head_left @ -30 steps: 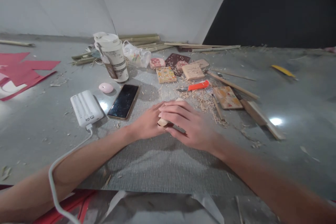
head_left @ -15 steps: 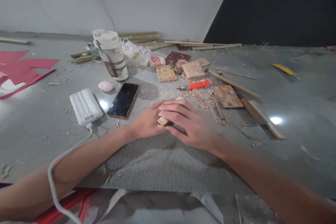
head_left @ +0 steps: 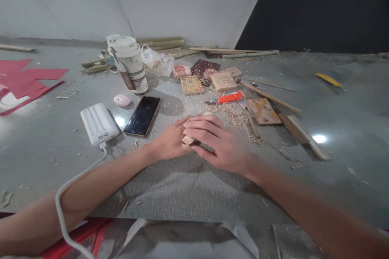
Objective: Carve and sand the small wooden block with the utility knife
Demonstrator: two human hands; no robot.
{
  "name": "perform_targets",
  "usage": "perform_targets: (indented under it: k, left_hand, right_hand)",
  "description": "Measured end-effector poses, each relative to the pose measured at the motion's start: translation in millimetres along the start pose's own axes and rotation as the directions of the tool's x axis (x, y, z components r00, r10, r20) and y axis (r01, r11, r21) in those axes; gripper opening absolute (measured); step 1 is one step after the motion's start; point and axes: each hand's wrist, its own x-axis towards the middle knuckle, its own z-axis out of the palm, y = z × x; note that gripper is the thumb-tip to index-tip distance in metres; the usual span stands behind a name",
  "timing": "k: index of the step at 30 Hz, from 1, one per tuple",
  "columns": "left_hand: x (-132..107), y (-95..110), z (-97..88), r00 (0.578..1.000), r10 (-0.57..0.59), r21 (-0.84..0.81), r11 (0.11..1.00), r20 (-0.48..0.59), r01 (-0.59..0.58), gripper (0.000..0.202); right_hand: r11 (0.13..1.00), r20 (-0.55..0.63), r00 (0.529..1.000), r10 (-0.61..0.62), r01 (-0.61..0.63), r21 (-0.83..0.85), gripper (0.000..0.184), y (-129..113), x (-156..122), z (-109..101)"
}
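Note:
My left hand (head_left: 172,139) and my right hand (head_left: 221,141) meet at the middle of the table. A small pale piece of wood (head_left: 188,140) is held between them, one end showing under the right fingers. My right fingers curl over its top, and my left fingers close around its far side, mostly hidden. Just beyond lie curly wood shavings (head_left: 237,116) and a utility knife with an orange handle (head_left: 230,97). A dark phone (head_left: 142,116) rests to the left of my left hand.
A white power bank (head_left: 99,124) has a cable running over my left forearm. Behind stand a lidded paper cup (head_left: 133,68) and a plastic bag (head_left: 159,62). Flat carved blocks (head_left: 224,81), a patterned tile (head_left: 263,111), a wooden-handled blade (head_left: 293,127) and bamboo strips lie beyond and right.

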Motion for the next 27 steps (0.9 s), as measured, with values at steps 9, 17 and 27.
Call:
perform_targets:
  k: [9, 17, 27]
  left_hand:
    - [-0.5, -1.3, 0.3, 1.0, -0.002, -0.006, 1.0, -0.005, 0.002, 0.048]
    - [-1.8, -8.9, 3.1, 0.998, 0.059, 0.051, 0.997, -0.032, -0.058, 0.049]
    - [-1.4, -3.7, 0.9, 1.0, -0.012, 0.065, 0.998, -0.004, 0.012, 0.046]
  right_hand:
    - [1.0, 0.0, 1.0, -0.005, 0.005, 0.012, 0.033, -0.4, 0.0, 0.3]
    - [0.999, 0.005, 0.999, -0.039, 0.039, -0.024, 0.03, 3.3, 1.7, -1.7]
    - [0.997, 0.039, 0.998, -0.055, 0.057, -0.046, 0.03, 4.2, 4.6, -6.9]
